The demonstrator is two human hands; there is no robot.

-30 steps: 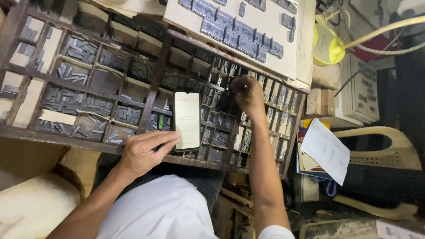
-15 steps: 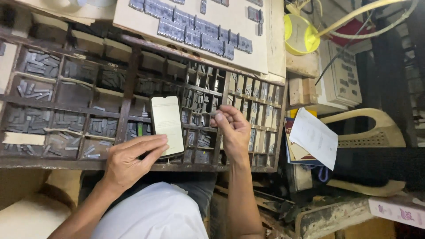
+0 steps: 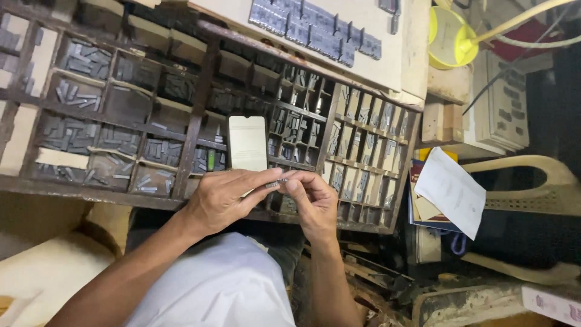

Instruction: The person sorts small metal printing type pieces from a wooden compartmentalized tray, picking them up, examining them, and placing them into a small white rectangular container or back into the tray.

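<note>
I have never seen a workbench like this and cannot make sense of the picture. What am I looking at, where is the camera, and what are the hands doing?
The camera sits on the person's head and looks down, so you see their own two bare arms reaching forward. In front of them is a wooden tray split into many small compartments, most holding little grey metal blocks. A phone with a pale lit screen rests on the tray. The left hand and right hand meet just below it, pinching a small metal piece between their fingertips. Above the tray lies a pale board bearing rows of grey blocks. To the right are a sheet of paper, a yellow bowl-like thing and a beige plastic chair.
</note>
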